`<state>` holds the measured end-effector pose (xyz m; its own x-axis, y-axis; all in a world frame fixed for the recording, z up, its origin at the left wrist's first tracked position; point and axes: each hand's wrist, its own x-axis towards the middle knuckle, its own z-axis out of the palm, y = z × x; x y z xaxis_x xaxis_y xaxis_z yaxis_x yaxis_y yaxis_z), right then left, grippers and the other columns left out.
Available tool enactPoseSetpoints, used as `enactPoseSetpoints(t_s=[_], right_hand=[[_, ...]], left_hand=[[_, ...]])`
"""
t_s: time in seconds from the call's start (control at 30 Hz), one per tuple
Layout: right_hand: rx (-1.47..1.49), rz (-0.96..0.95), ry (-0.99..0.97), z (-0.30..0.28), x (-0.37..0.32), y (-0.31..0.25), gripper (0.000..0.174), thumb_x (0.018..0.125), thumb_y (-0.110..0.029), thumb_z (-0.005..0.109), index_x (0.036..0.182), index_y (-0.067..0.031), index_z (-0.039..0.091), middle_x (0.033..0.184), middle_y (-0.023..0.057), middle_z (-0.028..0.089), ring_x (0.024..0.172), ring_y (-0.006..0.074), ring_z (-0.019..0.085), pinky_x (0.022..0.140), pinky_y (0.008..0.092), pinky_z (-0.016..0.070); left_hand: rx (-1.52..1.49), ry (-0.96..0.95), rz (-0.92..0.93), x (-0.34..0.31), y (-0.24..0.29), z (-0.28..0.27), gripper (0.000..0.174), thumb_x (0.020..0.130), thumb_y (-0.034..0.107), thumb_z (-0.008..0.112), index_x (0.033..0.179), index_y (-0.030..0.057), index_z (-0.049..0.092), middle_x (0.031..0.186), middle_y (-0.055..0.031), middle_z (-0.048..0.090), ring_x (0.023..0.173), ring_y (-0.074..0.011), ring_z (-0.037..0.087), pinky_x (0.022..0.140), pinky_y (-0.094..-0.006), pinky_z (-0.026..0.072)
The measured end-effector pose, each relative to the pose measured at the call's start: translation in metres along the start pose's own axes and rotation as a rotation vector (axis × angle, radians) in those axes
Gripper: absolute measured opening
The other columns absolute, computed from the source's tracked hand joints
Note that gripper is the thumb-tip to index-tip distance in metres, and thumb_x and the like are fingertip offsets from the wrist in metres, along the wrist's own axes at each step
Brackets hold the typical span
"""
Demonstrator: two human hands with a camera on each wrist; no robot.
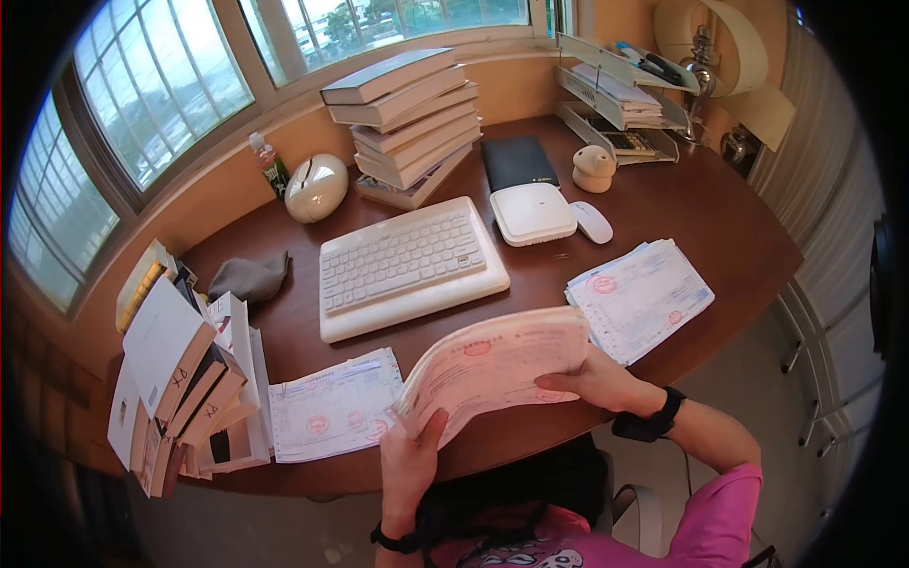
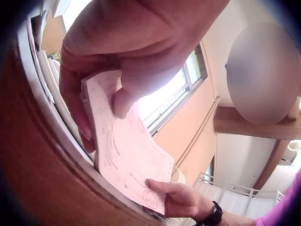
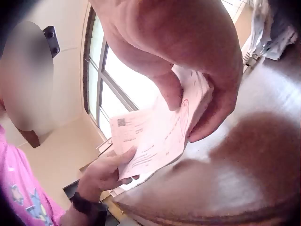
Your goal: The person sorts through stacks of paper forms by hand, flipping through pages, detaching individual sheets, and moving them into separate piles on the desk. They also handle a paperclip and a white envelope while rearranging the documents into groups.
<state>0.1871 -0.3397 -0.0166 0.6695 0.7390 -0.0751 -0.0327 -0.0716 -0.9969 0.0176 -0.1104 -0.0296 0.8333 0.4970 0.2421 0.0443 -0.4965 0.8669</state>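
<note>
A thick sheaf of printed invoices (image 1: 502,355) with red round stamps is held up over the front edge of the desk, bowed between both hands. My left hand (image 1: 409,464) grips its left end, thumb on the printed face and fingers behind, as the left wrist view shows. At the opposite end my right hand (image 1: 604,379) pinches the sheaf the same way, its thumb (image 3: 170,92) lying on the paper. One pile of stamped invoices (image 1: 327,407) lies flat to the left, partly overlapped by the sheaf. Another pile of invoices (image 1: 653,293) rests to the right.
A white keyboard (image 1: 407,265) sits behind the sheaf, with a white square box (image 1: 533,214) and mouse (image 1: 592,222) beside it. Stacked books (image 1: 407,123) stand at the back, and leaning books (image 1: 175,379) crowd the left edge. A paper tray (image 1: 625,104) stands back right.
</note>
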Motion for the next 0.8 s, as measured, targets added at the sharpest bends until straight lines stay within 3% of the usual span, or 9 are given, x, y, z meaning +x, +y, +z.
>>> enactPoseSetpoints(t_s=[0.03, 0.1, 0.2, 0.3, 0.37, 0.53, 0.6, 0.7, 0.8], right_hand=[[-0.022, 0.088, 0.007, -0.002, 0.001, -0.001, 0.036, 0.091, -0.009, 0.070, 0.124, 0.0040, 0.061, 0.116, 0.0083, 0.068, 0.102, 0.0149, 0.063, 0.092, 0.0283, 0.0491], [-0.048, 0.170, 0.017, -0.005, 0.004, -0.004, 0.037, 0.091, -0.010, 0.070, 0.123, 0.0059, 0.060, 0.114, 0.0089, 0.069, 0.099, 0.0154, 0.064, 0.090, 0.0277, 0.0502], [0.013, 0.186, 0.036, -0.010, 0.005, -0.008, 0.039, 0.091, -0.012, 0.071, 0.122, 0.0092, 0.059, 0.105, 0.0097, 0.071, 0.095, 0.0160, 0.066, 0.085, 0.0282, 0.0525], [-0.263, 0.196, 0.095, -0.011, -0.003, -0.019, 0.042, 0.090, -0.014, 0.071, 0.121, 0.0088, 0.057, 0.102, 0.0136, 0.072, 0.094, 0.0238, 0.068, 0.084, 0.0318, 0.0537], [-0.909, 0.107, 0.167, -0.013, -0.010, -0.022, 0.047, 0.087, -0.019, 0.073, 0.122, 0.0068, 0.055, 0.102, 0.0198, 0.069, 0.088, 0.0352, 0.067, 0.082, 0.0380, 0.0545], [-1.244, -0.146, 0.146, -0.039, -0.045, -0.067, 0.058, 0.080, -0.024, 0.077, 0.126, 0.0030, 0.053, 0.117, 0.0200, 0.063, 0.108, 0.0372, 0.060, 0.094, 0.0406, 0.0493], [-1.435, -0.248, 0.113, -0.060, -0.048, -0.064, 0.062, 0.074, -0.024, 0.081, 0.123, 0.0029, 0.055, 0.130, 0.0208, 0.056, 0.123, 0.0357, 0.052, 0.102, 0.0411, 0.0439], [-1.561, -0.208, 0.039, -0.082, -0.047, -0.041, 0.067, 0.071, -0.025, 0.083, 0.126, 0.0026, 0.054, 0.131, 0.0219, 0.055, 0.123, 0.0382, 0.053, 0.103, 0.0428, 0.0440], [-1.525, -0.160, 0.032, -0.088, -0.047, -0.037, 0.070, 0.069, -0.024, 0.084, 0.127, 0.0015, 0.054, 0.134, 0.0207, 0.054, 0.125, 0.0372, 0.052, 0.103, 0.0433, 0.0444]], left_hand=[[-0.001, 0.000, 0.003, 0.000, 0.003, -0.001, 0.037, 0.095, 0.020, 0.067, 0.122, -0.0045, 0.061, 0.097, -0.0163, 0.073, 0.085, -0.0234, 0.071, 0.072, -0.0340, 0.0556], [-0.285, -0.156, -0.430, 0.002, 0.013, -0.005, 0.042, 0.096, 0.020, 0.064, 0.126, -0.0071, 0.056, 0.096, -0.0182, 0.071, 0.070, -0.0238, 0.071, 0.054, -0.0319, 0.0559], [-0.297, -0.136, -0.416, 0.006, 0.014, -0.005, 0.051, 0.096, 0.019, 0.062, 0.135, -0.0089, 0.044, 0.093, -0.0204, 0.070, 0.059, -0.0223, 0.068, 0.042, -0.0306, 0.0524], [-0.059, -0.123, -0.419, 0.008, 0.016, -0.001, 0.065, 0.095, 0.015, 0.063, 0.144, -0.0085, 0.029, 0.091, -0.0203, 0.069, 0.058, -0.0224, 0.067, 0.045, -0.0319, 0.0534], [-0.029, -0.138, -0.386, 0.005, 0.022, 0.001, 0.070, 0.093, 0.014, 0.064, 0.146, -0.0100, 0.024, 0.090, -0.0209, 0.069, 0.058, -0.0232, 0.067, 0.048, -0.0331, 0.0539], [-0.018, -0.177, -0.281, -0.004, 0.016, 0.003, 0.084, 0.087, 0.003, 0.067, 0.150, -0.0137, 0.013, 0.099, -0.0208, 0.065, 0.067, -0.0187, 0.065, 0.053, -0.0294, 0.0544], [0.056, -0.189, -0.308, -0.005, 0.015, 0.005, 0.086, 0.088, 0.012, 0.069, 0.148, -0.0166, 0.014, 0.120, -0.0334, 0.059, 0.090, -0.0371, 0.069, 0.076, -0.0390, 0.0553], [0.151, -0.176, -0.186, -0.005, -0.005, 0.008, 0.087, 0.087, 0.015, 0.070, 0.148, -0.0163, 0.016, 0.135, -0.0365, 0.047, 0.115, -0.0456, 0.057, 0.095, -0.0423, 0.0486], [0.107, -0.192, -0.247, -0.005, 0.001, 0.007, 0.087, 0.088, 0.016, 0.070, 0.148, -0.0159, 0.016, 0.138, -0.0368, 0.044, 0.126, -0.0492, 0.047, 0.105, -0.0439, 0.0397]])
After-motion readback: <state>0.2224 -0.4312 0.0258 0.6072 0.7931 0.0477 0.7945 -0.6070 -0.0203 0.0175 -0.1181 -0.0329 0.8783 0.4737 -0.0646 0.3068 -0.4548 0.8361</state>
